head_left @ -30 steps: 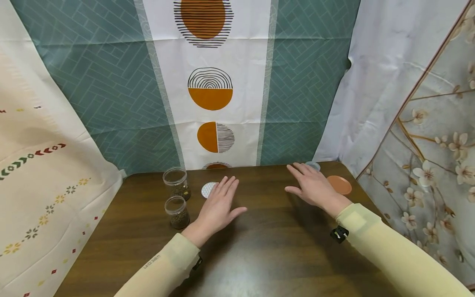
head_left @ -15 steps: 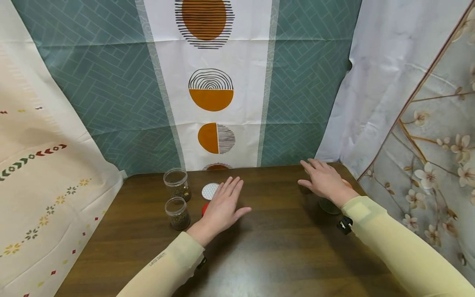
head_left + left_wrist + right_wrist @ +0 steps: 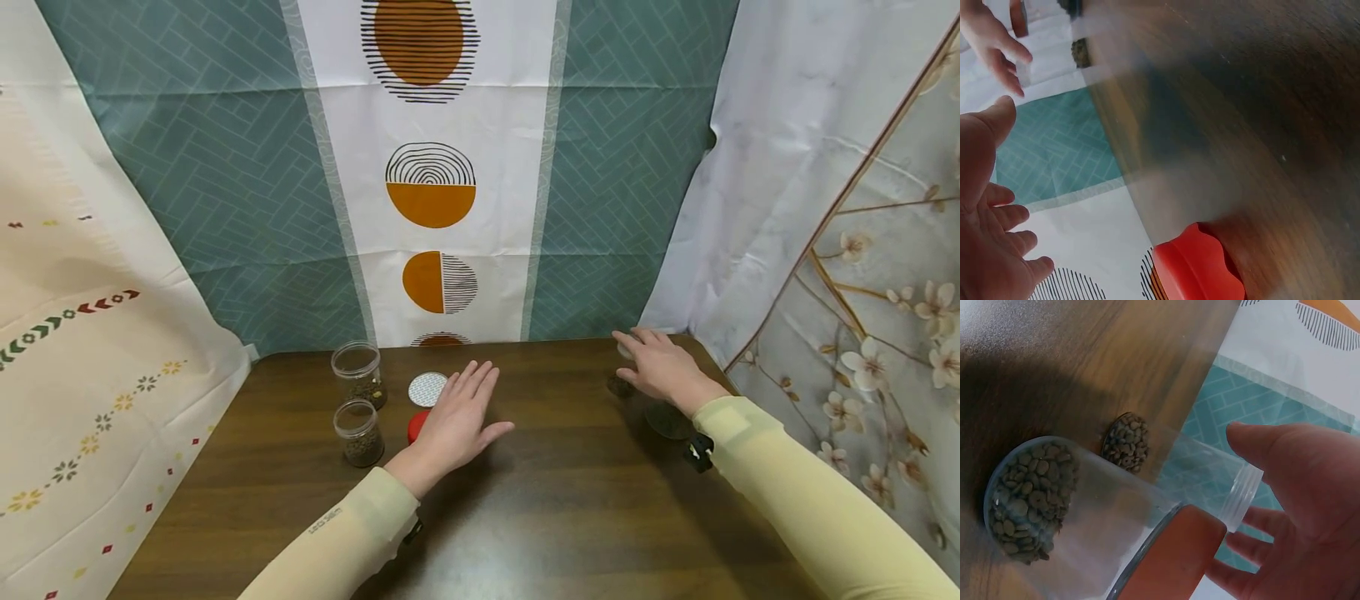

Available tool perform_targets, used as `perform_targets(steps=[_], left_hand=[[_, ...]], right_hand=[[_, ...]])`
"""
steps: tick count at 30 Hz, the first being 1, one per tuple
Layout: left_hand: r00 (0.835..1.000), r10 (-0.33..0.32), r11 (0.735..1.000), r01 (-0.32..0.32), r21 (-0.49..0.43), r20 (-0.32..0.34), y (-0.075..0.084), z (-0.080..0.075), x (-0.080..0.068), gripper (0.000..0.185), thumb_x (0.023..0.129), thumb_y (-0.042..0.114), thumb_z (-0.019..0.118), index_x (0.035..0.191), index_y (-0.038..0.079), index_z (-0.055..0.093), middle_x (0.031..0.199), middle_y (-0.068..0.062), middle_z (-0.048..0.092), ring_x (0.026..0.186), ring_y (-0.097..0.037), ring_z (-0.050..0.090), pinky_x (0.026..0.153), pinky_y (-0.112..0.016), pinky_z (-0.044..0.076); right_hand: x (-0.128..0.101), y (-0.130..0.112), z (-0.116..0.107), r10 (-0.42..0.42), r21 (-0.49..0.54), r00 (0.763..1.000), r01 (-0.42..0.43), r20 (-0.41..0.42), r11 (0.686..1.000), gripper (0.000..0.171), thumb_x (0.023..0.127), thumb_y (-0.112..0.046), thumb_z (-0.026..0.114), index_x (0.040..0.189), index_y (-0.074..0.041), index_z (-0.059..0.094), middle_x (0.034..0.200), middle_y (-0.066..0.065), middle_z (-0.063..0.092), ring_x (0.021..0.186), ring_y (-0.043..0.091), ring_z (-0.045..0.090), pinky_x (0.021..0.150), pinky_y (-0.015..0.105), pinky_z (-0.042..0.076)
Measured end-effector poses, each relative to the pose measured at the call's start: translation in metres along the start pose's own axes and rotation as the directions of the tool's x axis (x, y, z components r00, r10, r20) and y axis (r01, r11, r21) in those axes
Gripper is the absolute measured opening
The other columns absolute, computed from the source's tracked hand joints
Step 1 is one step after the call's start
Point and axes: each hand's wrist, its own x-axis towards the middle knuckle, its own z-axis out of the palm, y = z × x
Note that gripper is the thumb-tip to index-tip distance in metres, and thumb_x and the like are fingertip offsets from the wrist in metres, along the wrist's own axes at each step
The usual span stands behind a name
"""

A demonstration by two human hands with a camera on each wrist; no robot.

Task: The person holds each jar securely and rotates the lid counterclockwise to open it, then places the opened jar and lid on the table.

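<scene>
Two pale sleeves (image 3: 360,529) stretch in from the near side of the table (image 3: 540,500), and the hands at their ends stand well apart. Left of the table's middle hangs the left hand (image 3: 453,421), its fingers straight and its thumb spread wide. A red piece (image 3: 1194,265) with a wavy edge sits on the table below it, apart from the fingers as the left wrist view shows. Just beside those fingertips, farther back on the table, lies a white disc (image 3: 427,389).

Toward the table's far right corner reaches the right hand (image 3: 663,367), thumb and fingers spread about the mouth of a slim jar (image 3: 1194,472); I cannot tell whether they touch it. Beside that jar, at the table's right, stands a wide jar (image 3: 1100,519) topped by an orange lid (image 3: 1172,553). Brown pellets lie in the bottom of both.

On the table's left stand a back jar (image 3: 357,375) and a front jar (image 3: 359,433), both upright. Behind the table's far edge hangs a green cloth (image 3: 232,183).
</scene>
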Motion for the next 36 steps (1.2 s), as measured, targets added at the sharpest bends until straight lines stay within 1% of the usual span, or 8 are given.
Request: perform_targets(steps=[6,11,18,21,25,30,36], left_hand=[[1.0,-0.002,1.0,0.003,-0.02,0.007,0.0,0.001,0.001,0.094,0.102,0.058,0.075,0.17,0.004,0.039,0.177,-0.014,0.036,0.166,-0.035,0.026,0.131,-0.057,0.021],[1.0,-0.004,1.0,0.004,-0.03,0.022,0.0,0.003,0.002,0.094,0.102,0.057,0.075,0.17,0.004,0.039,0.176,-0.015,0.036,0.165,-0.036,0.027,0.131,-0.058,0.023],[1.0,-0.005,0.998,0.007,-0.065,0.023,-0.001,0.004,0.004,0.093,0.102,0.054,0.077,0.17,0.004,0.038,0.176,-0.015,0.037,0.165,-0.037,0.028,0.13,-0.06,0.025],[1.0,-0.004,0.996,0.006,-0.085,0.023,-0.001,0.004,0.005,0.093,0.102,0.054,0.077,0.17,0.003,0.039,0.175,-0.016,0.038,0.164,-0.039,0.03,0.129,-0.061,0.027],[0.999,-0.011,0.991,0.015,-0.135,0.031,0.0,0.004,0.006,0.095,0.101,0.054,0.079,0.17,0.003,0.038,0.175,-0.016,0.039,0.164,-0.039,0.03,0.129,-0.059,0.027],[0.999,-0.027,0.981,0.033,-0.193,0.037,0.001,0.005,0.006,0.096,0.1,0.053,0.081,0.17,0.004,0.037,0.174,-0.015,0.04,0.164,-0.037,0.03,0.13,-0.057,0.027],[0.999,-0.031,0.975,0.04,-0.219,0.044,0.001,0.004,0.004,0.096,0.1,0.05,0.082,0.17,0.002,0.037,0.173,-0.016,0.041,0.163,-0.037,0.031,0.13,-0.056,0.027]], right_hand=[[0.002,0.005,0.003,-0.003,0.016,1.0,0.004,-0.009,1.0,0.068,0.11,-0.028,0.071,0.167,-0.003,0.043,0.163,0.038,0.041,0.148,0.059,0.04,0.114,0.071,0.041],[0.005,0.007,0.007,-0.014,0.017,1.0,0.014,-0.027,1.0,0.063,0.11,-0.026,0.071,0.163,-0.002,0.049,0.157,0.036,0.048,0.142,0.057,0.048,0.11,0.07,0.045],[0.007,0.004,0.007,-0.037,0.013,0.994,0.039,-0.105,0.999,0.046,0.107,-0.019,0.073,0.148,-0.001,0.063,0.132,0.029,0.062,0.116,0.049,0.064,0.094,0.065,0.055],[0.008,-0.002,0.005,-0.051,0.013,0.993,0.053,-0.11,0.999,0.041,0.106,-0.019,0.075,0.143,-0.002,0.066,0.121,0.025,0.063,0.104,0.043,0.066,0.086,0.059,0.057],[0.007,-0.011,0.002,-0.086,0.018,0.988,0.089,-0.126,0.996,0.039,0.104,-0.019,0.079,0.138,-0.004,0.068,0.112,0.02,0.062,0.094,0.036,0.066,0.08,0.055,0.058],[0.004,-0.022,0.001,-0.11,0.047,0.984,0.117,-0.141,0.992,0.037,0.103,-0.021,0.08,0.136,-0.007,0.07,0.112,0.018,0.062,0.092,0.035,0.067,0.08,0.055,0.058],[0.0,-0.032,-0.002,-0.093,0.138,0.992,0.103,-0.082,0.985,0.038,0.105,-0.025,0.079,0.138,-0.011,0.068,0.12,0.018,0.062,0.094,0.034,0.067,0.084,0.057,0.057]])
